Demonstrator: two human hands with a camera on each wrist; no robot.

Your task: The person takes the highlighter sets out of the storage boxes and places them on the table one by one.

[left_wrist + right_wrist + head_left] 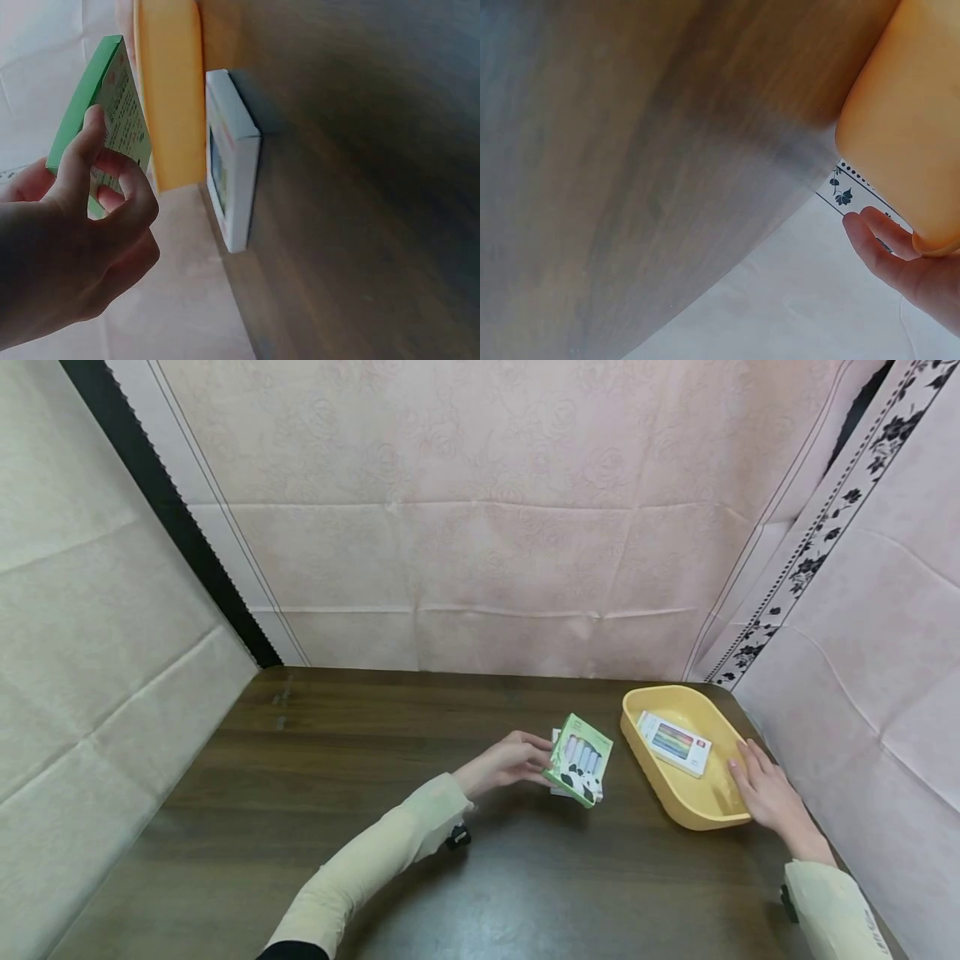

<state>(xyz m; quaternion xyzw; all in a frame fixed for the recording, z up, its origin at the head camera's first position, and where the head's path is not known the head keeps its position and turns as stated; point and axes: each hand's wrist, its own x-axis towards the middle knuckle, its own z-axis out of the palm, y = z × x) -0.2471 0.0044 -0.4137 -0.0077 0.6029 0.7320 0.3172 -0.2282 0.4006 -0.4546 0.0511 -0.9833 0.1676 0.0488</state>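
Observation:
My left hand pinches a thin green box printed with pastel sticks and black-and-white patches. In the left wrist view the thumb presses one side of this green box, which is raised above the table. Below it a white box lies on the wood; from the head view only its edges show. A yellow tray stands to the right, with another white box bearing a striped rainbow picture inside. My right hand grips the tray's right rim, thumb inside and fingers outside.
The brown wooden table runs back to a pale cloth hanging behind it. More cloth hangs at both sides, and the right one is close to the tray and right hand.

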